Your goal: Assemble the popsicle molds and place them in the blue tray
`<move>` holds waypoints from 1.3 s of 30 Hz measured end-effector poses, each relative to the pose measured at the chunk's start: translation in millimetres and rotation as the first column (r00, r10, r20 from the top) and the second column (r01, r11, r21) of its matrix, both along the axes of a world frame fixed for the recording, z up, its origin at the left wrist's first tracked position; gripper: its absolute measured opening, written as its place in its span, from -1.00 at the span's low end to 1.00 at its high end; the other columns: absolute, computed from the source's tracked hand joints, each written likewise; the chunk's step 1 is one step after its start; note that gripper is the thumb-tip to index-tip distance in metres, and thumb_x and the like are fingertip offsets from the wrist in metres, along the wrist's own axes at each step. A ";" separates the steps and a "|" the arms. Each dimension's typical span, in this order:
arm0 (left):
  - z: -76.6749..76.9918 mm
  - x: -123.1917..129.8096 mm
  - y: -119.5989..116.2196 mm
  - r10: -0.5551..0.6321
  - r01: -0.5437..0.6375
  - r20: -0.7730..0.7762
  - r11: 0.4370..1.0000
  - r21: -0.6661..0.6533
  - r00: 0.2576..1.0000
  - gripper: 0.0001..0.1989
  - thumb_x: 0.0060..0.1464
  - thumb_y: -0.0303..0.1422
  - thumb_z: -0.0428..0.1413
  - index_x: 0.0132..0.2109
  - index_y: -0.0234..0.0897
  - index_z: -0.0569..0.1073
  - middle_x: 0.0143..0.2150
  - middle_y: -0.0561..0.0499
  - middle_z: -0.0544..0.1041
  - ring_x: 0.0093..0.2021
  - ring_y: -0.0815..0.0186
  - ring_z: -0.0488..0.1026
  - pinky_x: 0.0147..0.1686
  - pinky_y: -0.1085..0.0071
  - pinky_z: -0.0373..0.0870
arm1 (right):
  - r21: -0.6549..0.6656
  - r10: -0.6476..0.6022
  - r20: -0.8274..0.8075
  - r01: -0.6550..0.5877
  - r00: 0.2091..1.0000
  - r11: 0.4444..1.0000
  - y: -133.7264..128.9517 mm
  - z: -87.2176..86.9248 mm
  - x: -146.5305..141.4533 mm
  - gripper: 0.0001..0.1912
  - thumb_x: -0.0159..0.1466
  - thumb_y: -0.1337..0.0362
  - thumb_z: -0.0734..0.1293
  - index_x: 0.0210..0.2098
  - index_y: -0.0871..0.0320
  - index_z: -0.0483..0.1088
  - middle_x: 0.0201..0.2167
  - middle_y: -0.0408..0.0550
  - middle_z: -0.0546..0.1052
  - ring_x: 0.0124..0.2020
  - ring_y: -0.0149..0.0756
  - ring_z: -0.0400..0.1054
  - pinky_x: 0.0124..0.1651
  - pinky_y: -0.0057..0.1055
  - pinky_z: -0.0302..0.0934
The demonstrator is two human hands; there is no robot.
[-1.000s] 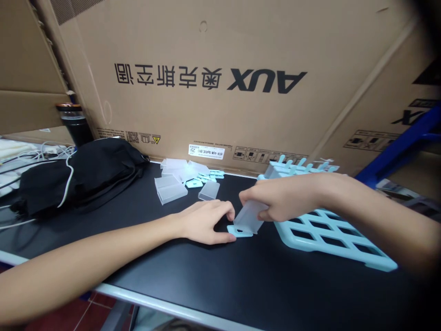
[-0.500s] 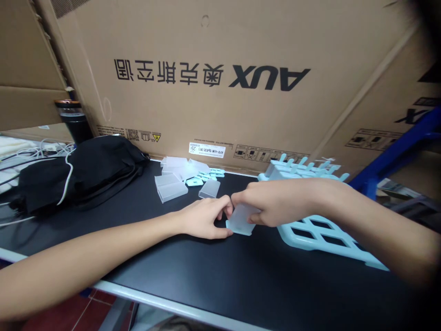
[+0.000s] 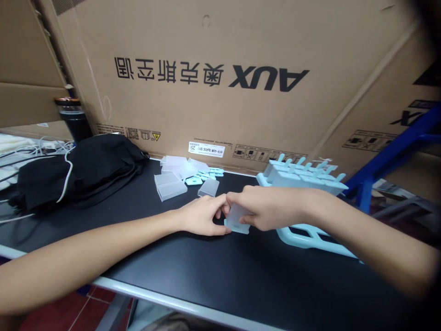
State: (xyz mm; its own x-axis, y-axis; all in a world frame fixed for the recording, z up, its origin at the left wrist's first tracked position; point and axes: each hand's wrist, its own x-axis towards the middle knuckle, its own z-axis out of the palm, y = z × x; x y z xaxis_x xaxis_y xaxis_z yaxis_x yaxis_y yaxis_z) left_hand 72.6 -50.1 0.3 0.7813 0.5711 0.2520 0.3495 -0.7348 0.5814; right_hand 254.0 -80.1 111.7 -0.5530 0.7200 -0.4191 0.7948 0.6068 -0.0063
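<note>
Both hands meet at a translucent popsicle mold [image 3: 237, 219] with a pale blue stick lid at its lower end, just above or on the black tabletop. My right hand [image 3: 257, 209] grips the mold's body from the right. My left hand [image 3: 206, 215] pinches at the lid's left edge with thumb and fingers. Beyond them lie several loose translucent molds [image 3: 170, 185] and a small heap of blue stick lids [image 3: 203, 176]. To the right is a light blue popsicle rack [image 3: 299, 239], partly hidden by my right forearm, with several lidded molds [image 3: 292, 177] standing at its far part.
A large cardboard box [image 3: 206, 110] stands along the back of the black table [image 3: 193, 276]. On the left are a black cloth bag [image 3: 89, 170], white cables [image 3: 51, 147] and a dark tumbler [image 3: 74, 119]. A blue metal frame [image 3: 386, 161] rises at the right.
Both hands and the mold have shifted slightly left. My right forearm sits lower, so more of the filled rack's far part shows.
</note>
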 end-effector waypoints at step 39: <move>-4.5 4.5 -6.8 0.038 -0.077 0.669 0.997 0.029 0.742 -0.67 0.14 -0.21 0.19 -0.09 -0.16 0.20 -0.08 -0.06 0.43 -0.10 0.28 0.44 -0.17 0.33 0.42 | 0.255 0.062 0.010 -0.063 0.998 0.965 147.1 -36.5 -65.7 -0.65 0.05 0.34 0.33 -0.15 0.29 0.47 -0.28 0.13 0.55 -0.32 -0.22 0.37 -0.32 -0.37 0.15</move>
State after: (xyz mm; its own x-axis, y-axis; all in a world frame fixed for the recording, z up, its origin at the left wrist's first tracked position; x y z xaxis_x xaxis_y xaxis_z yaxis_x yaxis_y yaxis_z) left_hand 77.1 -56.9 -4.2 0.3677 0.5806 0.7264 -0.0709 -0.7614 0.6444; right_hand 188.4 67.0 75.2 -0.5999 0.7671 -0.2273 0.7551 0.6367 0.1560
